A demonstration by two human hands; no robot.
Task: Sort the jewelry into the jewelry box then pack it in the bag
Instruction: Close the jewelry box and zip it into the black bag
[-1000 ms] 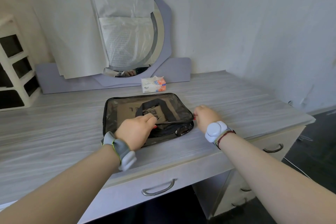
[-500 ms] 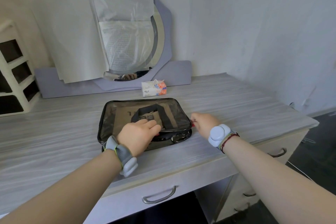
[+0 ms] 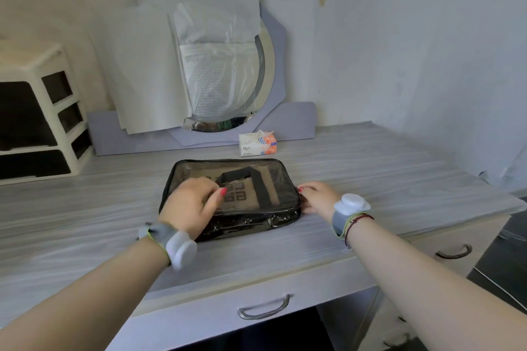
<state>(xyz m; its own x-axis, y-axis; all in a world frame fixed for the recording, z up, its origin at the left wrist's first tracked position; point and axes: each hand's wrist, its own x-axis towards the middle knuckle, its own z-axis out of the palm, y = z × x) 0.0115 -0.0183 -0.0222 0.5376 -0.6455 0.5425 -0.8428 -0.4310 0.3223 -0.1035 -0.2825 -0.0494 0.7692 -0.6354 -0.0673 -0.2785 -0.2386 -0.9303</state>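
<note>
Bag [image 3: 251, 209] on table [image 3: 385, 179], tissues [image 3: 257, 144] behind.

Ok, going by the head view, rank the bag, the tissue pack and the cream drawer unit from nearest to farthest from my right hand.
1. bag: in contact; the right hand grips its right end.
2. tissue pack: behind the bag, a little to the hand's left.
3. cream drawer unit: at the far left end of the tabletop, across the bag from this hand.
</note>
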